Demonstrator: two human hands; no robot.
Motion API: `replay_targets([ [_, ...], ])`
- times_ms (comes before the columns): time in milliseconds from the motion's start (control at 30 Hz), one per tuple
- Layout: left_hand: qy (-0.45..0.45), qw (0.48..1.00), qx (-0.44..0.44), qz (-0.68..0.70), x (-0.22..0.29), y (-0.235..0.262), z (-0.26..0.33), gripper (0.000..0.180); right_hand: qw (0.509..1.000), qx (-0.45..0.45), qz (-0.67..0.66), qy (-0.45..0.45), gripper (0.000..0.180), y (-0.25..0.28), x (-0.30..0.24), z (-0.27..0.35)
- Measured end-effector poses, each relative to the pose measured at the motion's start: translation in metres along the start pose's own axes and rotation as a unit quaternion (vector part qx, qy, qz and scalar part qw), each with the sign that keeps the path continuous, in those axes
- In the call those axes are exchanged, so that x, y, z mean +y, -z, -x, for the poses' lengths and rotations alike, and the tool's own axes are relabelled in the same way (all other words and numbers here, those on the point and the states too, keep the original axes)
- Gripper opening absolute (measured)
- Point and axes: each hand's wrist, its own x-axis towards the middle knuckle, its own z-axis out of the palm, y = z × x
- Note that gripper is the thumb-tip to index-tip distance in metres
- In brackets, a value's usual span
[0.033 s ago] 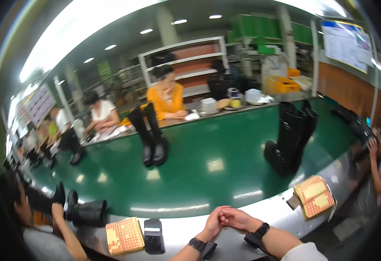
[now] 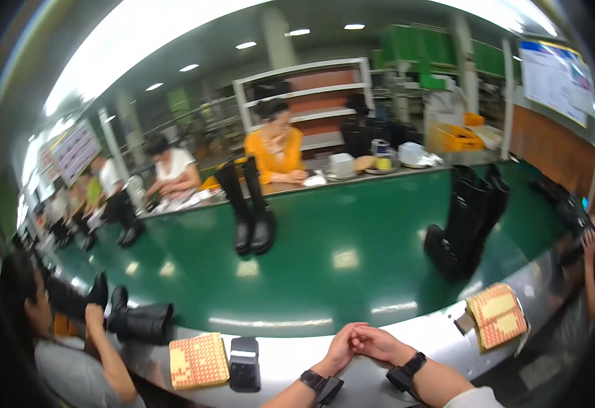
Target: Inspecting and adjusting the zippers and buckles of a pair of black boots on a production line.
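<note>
Still keeps left hand [image 2: 342,348] and right hand [image 2: 383,343] loosely clasped together, nothing visible in them, over the metal ledge [image 2: 433,332] at lower centre, after only a slight view shift, leaving boots [image 2: 462,228] at right untouched.

A count around the green surface [image 2: 311,285]

I make it two patterned pads [image 2: 199,362] [image 2: 497,316], one dark case [image 2: 244,370], two wrist straps [image 2: 312,381] [image 2: 416,364] and four tall boots standing mid-way and right [image 2: 242,228] [image 2: 263,234] [image 2: 462,224] [image 2: 493,204], two and two. Boots farther left [image 2: 129,228] bunch too tightly to number.
</note>
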Motion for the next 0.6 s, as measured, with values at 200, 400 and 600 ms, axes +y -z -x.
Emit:
replay_targets([
  [200, 0.007, 0.999, -0.034, 0.026, -0.007, -0.002, -0.005, 0.036, 0.999, 0.026, -0.017, 0.010, 0.025, 0.000, -0.003, 0.010],
  [400, 0.012, 0.999, -0.029, 0.020, -0.002, -0.002, -0.001, 0.036, 0.999, 0.026, -0.018, 0.006, 0.025, -0.003, -0.003, 0.005],
  [600, 0.003, 0.999, -0.033, 0.026, -0.002, -0.005, -0.004, 0.037, 0.999, 0.026, -0.019, 0.007, 0.026, 0.000, -0.005, 0.006],
])
